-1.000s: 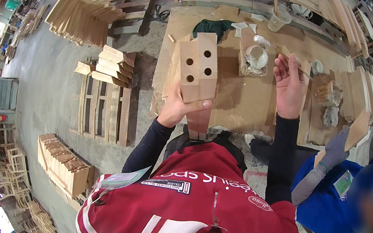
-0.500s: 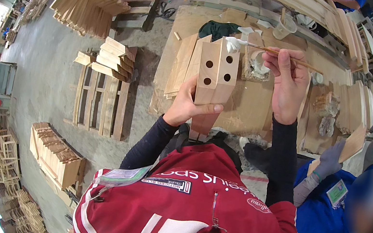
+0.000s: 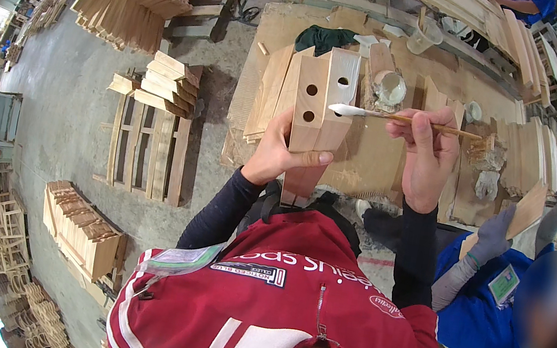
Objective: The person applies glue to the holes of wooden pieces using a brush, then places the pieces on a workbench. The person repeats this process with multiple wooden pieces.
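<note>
The left hand (image 3: 275, 148) grips two holed wooden blocks (image 3: 323, 101) side by side, beyond the person's red top (image 3: 310, 248). The right hand (image 3: 430, 151) pinches a thin brush (image 3: 377, 114), white tip against the right block.

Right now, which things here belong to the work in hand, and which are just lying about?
In the job:
holed wooden pieces, in the left hand
white-tipped brush, in the right hand
probably the white-smeared pot

Seemingly just lying about:
dark green cloth
wooden pallet
</note>
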